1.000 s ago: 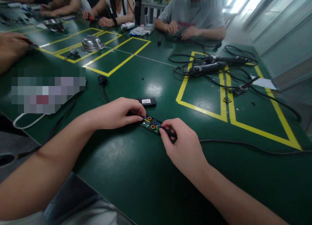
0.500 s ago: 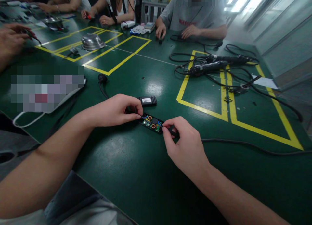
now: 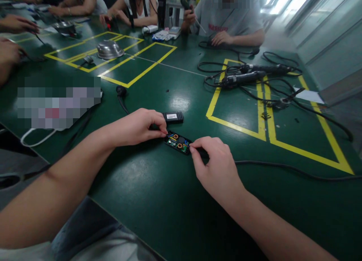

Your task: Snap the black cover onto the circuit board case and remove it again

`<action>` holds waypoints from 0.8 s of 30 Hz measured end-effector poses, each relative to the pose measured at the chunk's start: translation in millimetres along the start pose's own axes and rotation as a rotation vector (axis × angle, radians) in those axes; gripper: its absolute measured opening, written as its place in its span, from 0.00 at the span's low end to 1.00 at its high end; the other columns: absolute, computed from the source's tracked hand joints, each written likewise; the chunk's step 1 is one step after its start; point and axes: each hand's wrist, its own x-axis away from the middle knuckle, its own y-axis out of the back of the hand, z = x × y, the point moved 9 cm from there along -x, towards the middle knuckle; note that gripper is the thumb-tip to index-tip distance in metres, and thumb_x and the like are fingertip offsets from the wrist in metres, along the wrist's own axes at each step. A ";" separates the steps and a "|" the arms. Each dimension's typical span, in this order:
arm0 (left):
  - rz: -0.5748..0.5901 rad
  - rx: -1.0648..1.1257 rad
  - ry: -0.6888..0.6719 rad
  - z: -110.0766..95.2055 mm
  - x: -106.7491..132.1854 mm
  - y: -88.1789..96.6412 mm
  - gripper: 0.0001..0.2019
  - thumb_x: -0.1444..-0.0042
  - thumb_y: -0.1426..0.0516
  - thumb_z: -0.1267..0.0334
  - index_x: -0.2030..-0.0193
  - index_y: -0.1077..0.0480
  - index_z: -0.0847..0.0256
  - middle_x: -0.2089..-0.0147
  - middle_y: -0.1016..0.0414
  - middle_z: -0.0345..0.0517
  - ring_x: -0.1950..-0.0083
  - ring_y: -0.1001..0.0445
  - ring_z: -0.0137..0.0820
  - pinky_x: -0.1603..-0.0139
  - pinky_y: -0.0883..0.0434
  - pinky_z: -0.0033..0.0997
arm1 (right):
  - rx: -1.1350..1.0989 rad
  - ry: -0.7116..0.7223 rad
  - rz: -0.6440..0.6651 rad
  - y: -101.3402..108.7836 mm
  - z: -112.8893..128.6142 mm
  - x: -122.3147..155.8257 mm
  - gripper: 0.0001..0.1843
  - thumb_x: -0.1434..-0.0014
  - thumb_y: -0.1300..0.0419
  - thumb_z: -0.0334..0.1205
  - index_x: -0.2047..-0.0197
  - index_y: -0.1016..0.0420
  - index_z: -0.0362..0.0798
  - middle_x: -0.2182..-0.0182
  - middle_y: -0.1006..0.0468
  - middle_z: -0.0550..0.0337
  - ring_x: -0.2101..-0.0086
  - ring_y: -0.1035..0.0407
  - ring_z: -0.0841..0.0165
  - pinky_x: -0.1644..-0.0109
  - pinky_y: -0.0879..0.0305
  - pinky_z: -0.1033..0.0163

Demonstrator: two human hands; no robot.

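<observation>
An open black adapter case [image 3: 178,142] lies on the green table [image 3: 158,200], its circuit board with copper coils showing. My left hand [image 3: 138,126] pinches the case's left end, fingers closed. At the right end, my right hand [image 3: 216,167] is closed on the black cable stub where it enters the case. Just behind the case sits its black cover [image 3: 173,117] with a white label. A black cable [image 3: 283,168] trails right from my right hand.
Two black electric screwdrivers [image 3: 243,78] with tangled cords lie in a yellow-taped box at the right. A metal bowl [image 3: 109,50] stands at the back left. A black plug [image 3: 121,90] and cord lie behind my left hand. Other people's hands work along the far and left edges.
My hands and the case have barely shifted. The person across the table has raised a hand holding a tool off the table.
</observation>
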 end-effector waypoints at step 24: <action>-0.198 0.105 0.097 4.3 -6.6 5.1 0.20 0.35 0.33 0.52 0.40 0.18 0.56 0.40 0.13 0.50 0.41 0.17 0.44 0.38 0.22 0.45 | 0.011 -0.057 -0.096 7.2 -0.2 1.7 0.21 0.34 0.40 0.42 0.39 0.27 0.52 0.46 0.16 0.45 0.47 0.23 0.47 0.35 0.35 0.35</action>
